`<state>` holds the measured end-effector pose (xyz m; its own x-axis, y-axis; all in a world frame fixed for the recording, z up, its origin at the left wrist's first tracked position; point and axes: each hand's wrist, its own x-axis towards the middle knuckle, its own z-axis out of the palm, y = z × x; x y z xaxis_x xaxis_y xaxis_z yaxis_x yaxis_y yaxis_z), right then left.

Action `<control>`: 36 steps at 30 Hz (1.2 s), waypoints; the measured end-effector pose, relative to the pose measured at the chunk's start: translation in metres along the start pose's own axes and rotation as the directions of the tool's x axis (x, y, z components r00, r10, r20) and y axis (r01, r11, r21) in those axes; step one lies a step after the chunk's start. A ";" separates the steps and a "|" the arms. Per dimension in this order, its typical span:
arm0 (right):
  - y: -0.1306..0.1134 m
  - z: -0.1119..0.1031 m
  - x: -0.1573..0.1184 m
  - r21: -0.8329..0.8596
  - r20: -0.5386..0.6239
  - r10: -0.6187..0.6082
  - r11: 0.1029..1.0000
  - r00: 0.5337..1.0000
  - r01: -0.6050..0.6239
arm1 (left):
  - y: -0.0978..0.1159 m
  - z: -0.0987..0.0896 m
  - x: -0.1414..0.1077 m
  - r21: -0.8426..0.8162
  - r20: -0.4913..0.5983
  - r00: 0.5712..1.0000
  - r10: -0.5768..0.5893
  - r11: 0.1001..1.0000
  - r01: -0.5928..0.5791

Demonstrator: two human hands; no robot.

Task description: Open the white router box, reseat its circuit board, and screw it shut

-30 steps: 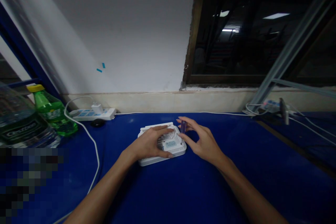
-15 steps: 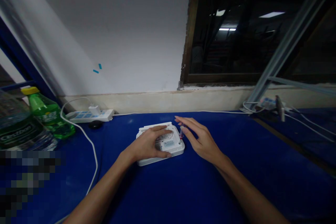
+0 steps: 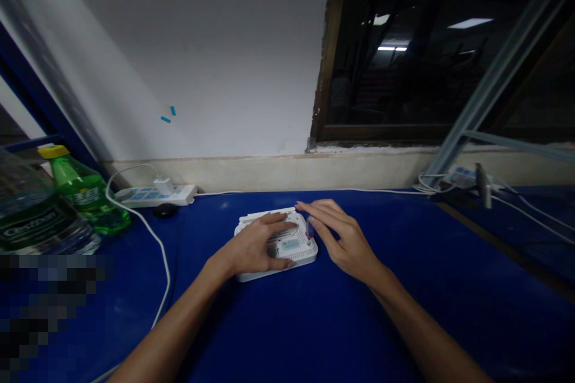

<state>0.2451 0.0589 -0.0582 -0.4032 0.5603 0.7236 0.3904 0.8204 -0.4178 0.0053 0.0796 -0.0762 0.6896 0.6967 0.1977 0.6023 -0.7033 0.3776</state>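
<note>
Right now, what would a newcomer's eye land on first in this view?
The white vented plastic box on the deep blue table cover stands out first, with the left hand spread over it and the right hand curved by its right corner, beside a small purple object. At back left stands a green bottle with a yellow cap, and at upper right a dark window cuts into the pale wall.

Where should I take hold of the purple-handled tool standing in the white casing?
Pinch the purple handle from above with your right hand, fingertips on its sides. It stands nearly upright at the right side of the white casing, so its top sticks up free, and that hand is right beside it, while your left hand covers the casing.
</note>
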 end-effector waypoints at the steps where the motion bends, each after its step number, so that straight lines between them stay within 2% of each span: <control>1: 0.000 0.000 0.000 0.020 -0.011 0.000 1.000 1.000 0.000 | 0.000 0.000 0.000 0.010 0.008 1.000 0.002 1.000 -0.002; 7: 0.001 0.005 0.001 -0.040 -0.125 0.015 0.999 0.992 -0.020 | 0.007 0.001 -0.002 0.097 0.028 0.999 -0.042 0.994 0.039; 10: 0.001 0.003 0.001 -0.053 -0.088 0.032 0.998 0.996 -0.037 | 0.008 0.000 -0.003 0.097 0.057 0.998 -0.030 0.995 0.024; 13: 0.002 0.001 0.001 0.015 -0.019 0.015 1.000 1.000 -0.014 | 0.006 -0.001 -0.003 0.078 0.070 0.997 -0.012 0.997 0.006; 16: 0.004 0.003 0.001 0.037 -0.056 0.005 0.999 0.998 -0.003 | 0.004 -0.003 -0.003 0.055 0.098 0.995 -0.002 0.998 -0.003; 19: 0.005 0.006 0.000 -0.020 -0.121 0.026 0.999 0.992 -0.028 | 0.002 -0.004 -0.002 0.025 0.118 0.993 0.001 1.000 -0.004; 22: 0.003 0.005 0.000 -0.036 -0.077 0.042 0.998 0.996 -0.045 | 0.000 -0.004 -0.003 0.003 0.106 0.994 0.031 0.999 -0.032; 26: 0.000 0.003 0.001 0.051 0.034 0.005 0.999 0.999 -0.007 | -0.002 -0.003 -0.003 0.006 0.052 0.996 0.072 0.997 -0.072; 29: 0.001 0.004 0.002 0.042 -0.019 -0.014 0.999 1.000 0.015 | -0.001 -0.001 -0.002 0.005 0.020 0.998 0.066 0.998 -0.067; 33: 0.003 0.004 0.001 -0.051 -0.103 0.010 0.999 0.995 -0.015 | 0.000 0.001 -0.002 0.021 0.005 0.999 0.054 0.998 -0.054; 36: 0.001 0.000 0.001 -0.057 -0.050 0.035 0.998 0.998 -0.038 | -0.001 0.002 -0.003 0.038 0.007 0.999 0.042 0.998 -0.042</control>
<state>0.2451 0.0605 -0.0574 -0.3471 0.5825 0.7350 0.4520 0.7906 -0.4131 0.0037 0.0779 -0.0784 0.7167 0.6658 0.2073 0.5876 -0.7367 0.3346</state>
